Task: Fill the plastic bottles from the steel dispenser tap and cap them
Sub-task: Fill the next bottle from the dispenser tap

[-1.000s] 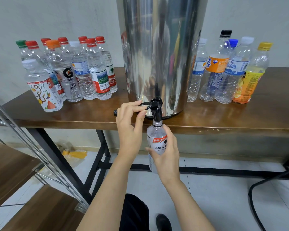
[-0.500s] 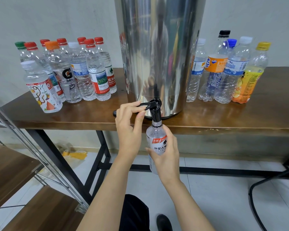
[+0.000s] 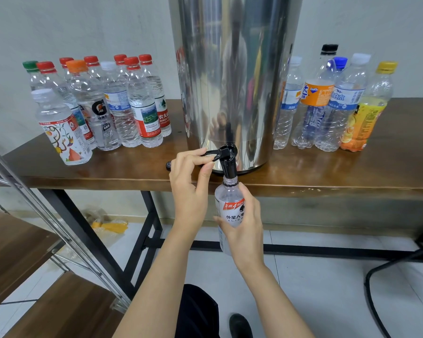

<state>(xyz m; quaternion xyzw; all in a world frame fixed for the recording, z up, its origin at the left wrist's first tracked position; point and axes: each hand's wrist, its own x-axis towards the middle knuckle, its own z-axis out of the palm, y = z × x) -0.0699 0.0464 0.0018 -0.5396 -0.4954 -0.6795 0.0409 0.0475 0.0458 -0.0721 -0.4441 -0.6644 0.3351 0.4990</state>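
Two hands work at the steel dispenser (image 3: 230,81) on the desk (image 3: 327,172): the left hand (image 3: 188,189) pinches the black tap lever (image 3: 211,153) between curled fingers (image 3: 189,154) and thumb. The right hand (image 3: 244,228) is wrapped round a white-labelled plastic bottle (image 3: 231,203), held upright below the desk edge, its open neck at the tap spout (image 3: 228,167).

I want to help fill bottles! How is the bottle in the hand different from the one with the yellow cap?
The bottle in the hand has no cap, its neck under the black tap; the yellow-capped bottle is capped. The right hand holds the first below the table edge; the yellow-capped one stands on the table. The held one's label is white and red; the yellow-capped one's is yellow-orange. Both are clear plastic, upright.
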